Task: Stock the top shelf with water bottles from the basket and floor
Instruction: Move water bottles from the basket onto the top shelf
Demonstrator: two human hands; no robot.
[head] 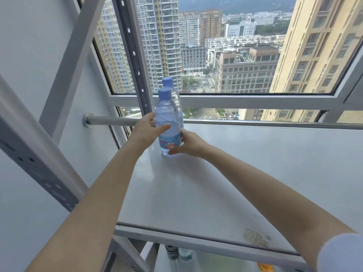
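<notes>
1. Water bottle (168, 122) stood upright on the top shelf (245, 173), toward its left rear.
2. Left hand (146, 130) gripped it from 9 o'clock; right hand (189, 143) held its base from 4 o'clock.
3. Second bottle (176, 97) stood just behind, at 1 o'clock.

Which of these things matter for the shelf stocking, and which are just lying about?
For the job:
front clear plastic water bottle with blue cap
matching second bottle behind it
white top shelf

Just lying about:
shiny metal rail
dark-capped container on the lower shelf
yellowish stain
</notes>
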